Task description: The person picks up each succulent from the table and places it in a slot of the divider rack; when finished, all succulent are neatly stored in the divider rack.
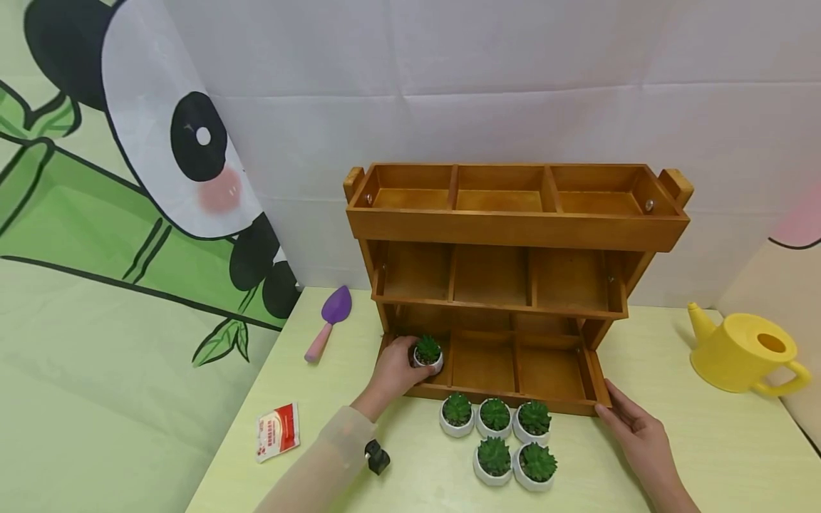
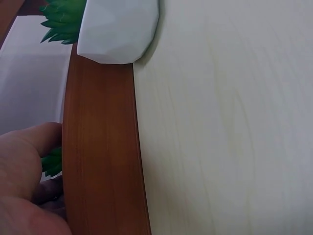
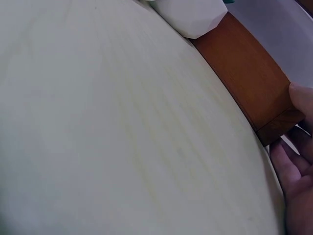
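The left grip (image 1: 394,367) is curled around 1 small potted succulent (image 1: 428,349), its thumb low at the front of the white pot and its fingers at the left side, spread no wider than the pot itself. That plant is in the left compartment of the bottom tier (image 1: 550,376); whether its base rests fully on the wood, I cannot tell. The right grip (image 1: 641,431) pinches the tier's right front corner, thumb on the edge and fingers round the end, apparently bracing the wooden shelf (image 1: 513,224). The step in hand looks to be setting this plant into its compartment; the next move seems to call for seating it level, then loosening the fingers without tipping it. Before the tier, 5 more potted succulents (image 1: 494,415) stand upright on the surface (image 1: 410,484), 3 in a row close to the front board and 2 nearer the person. Farther out, a purple trowel (image 1: 331,323) and a red-and-white packet (image 1: 278,432) lie to the left, and a yellow watering can (image 1: 744,353) stands to the right.
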